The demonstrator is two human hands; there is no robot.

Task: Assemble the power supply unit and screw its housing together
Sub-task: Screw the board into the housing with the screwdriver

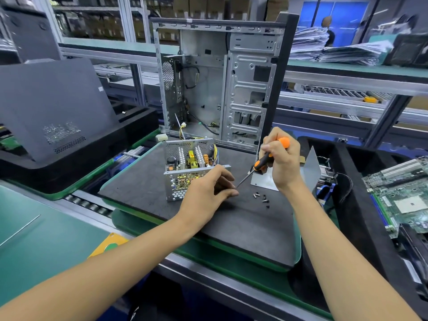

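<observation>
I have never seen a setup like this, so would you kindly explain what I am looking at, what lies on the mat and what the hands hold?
There is no machine here: a person works with bare hands, filmed by one wide camera worn on the head, looking forward and down. On the dark mat stands an open power supply, its parts showing, and a few loose screws lie to its right, near a metal cover. The right hand grips an orange screwdriver. The left hand pinches at the tip of its shaft; whether a screw sits there is too small to tell. Behind stands an empty computer case.
</observation>
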